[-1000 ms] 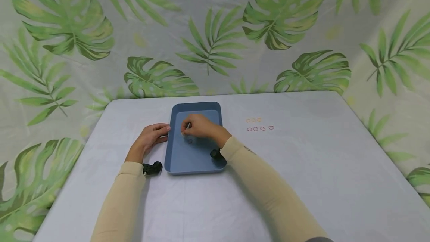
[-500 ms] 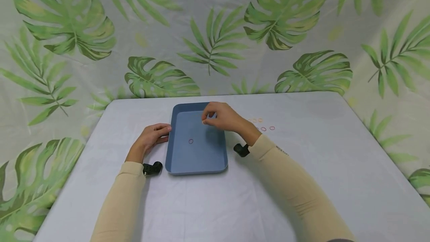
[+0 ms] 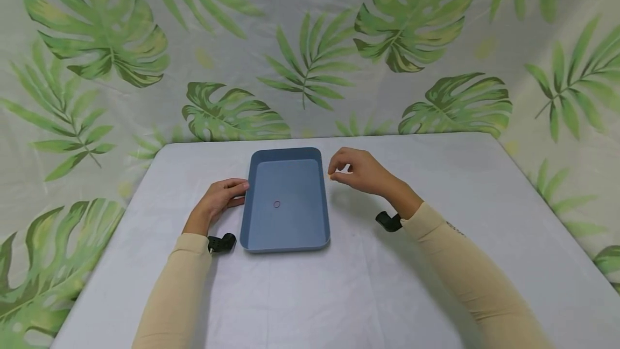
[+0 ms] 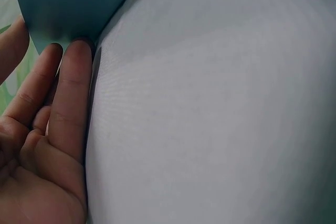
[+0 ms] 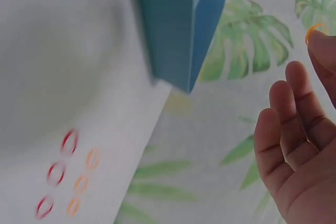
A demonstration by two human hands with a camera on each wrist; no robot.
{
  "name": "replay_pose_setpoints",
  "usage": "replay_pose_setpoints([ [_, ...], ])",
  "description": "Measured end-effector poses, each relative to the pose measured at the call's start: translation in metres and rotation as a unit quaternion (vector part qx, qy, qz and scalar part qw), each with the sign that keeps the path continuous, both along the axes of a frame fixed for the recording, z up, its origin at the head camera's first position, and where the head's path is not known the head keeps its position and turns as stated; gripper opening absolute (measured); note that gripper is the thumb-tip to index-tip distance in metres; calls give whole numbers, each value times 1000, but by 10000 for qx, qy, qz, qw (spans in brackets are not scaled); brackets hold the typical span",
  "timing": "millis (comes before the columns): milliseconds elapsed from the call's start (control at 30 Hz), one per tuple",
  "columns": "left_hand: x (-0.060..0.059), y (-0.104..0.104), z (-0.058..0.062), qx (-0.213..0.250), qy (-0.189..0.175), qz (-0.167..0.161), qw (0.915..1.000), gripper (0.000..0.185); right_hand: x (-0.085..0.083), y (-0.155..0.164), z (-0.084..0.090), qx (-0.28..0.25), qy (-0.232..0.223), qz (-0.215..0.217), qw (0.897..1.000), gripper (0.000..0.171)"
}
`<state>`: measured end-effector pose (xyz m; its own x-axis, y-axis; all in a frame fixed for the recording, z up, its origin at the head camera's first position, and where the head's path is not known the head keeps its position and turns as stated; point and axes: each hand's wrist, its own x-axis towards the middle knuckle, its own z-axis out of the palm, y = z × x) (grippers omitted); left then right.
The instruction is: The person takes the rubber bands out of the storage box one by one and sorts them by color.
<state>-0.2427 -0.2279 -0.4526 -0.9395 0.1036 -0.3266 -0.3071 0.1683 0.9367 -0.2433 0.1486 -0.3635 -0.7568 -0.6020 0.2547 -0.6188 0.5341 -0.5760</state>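
Observation:
A blue tray (image 3: 286, 152) lies on the grey table with one small red ring (image 3: 276, 204) on its floor. My left hand (image 3: 219, 197) rests on the table with straight fingers (image 4: 71, 85) against the tray's (image 4: 73, 3) left wall. My right hand (image 3: 360, 172) hovers just right of the tray's far corner. A small orange ring (image 5: 315, 29) sits at its pinched fingertips, and shows as an orange speck (image 3: 331, 178) in the head view. In the right wrist view the other fingers (image 5: 291, 124) are loosely bent beside the tray (image 5: 178, 24).
Red rings (image 5: 56, 172) and orange rings (image 5: 81, 183) lie in two short rows on the table right of the tray, hidden behind my right hand in the head view. A leaf-print curtain (image 3: 310, 53) hangs behind the table's far edge. Black wrist cameras (image 3: 221, 242) sit on both forearms.
My right hand left the tray floor, where the red ring now lies, and moved right past the tray's far right corner. The left hand and the tray stayed put.

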Motion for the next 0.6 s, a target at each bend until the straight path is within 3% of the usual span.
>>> replay_pose_setpoints([
  [367, 1, 2, 2, -10, -88, -14, 10000, 54, 8, 53, -2, 93, 79, -461, 9989, 5],
  [600, 1, 2, 2, -28, -43, -14, 10000, 55, -8, 94, -18, 443, 10, -1040, 9936, 5],
])
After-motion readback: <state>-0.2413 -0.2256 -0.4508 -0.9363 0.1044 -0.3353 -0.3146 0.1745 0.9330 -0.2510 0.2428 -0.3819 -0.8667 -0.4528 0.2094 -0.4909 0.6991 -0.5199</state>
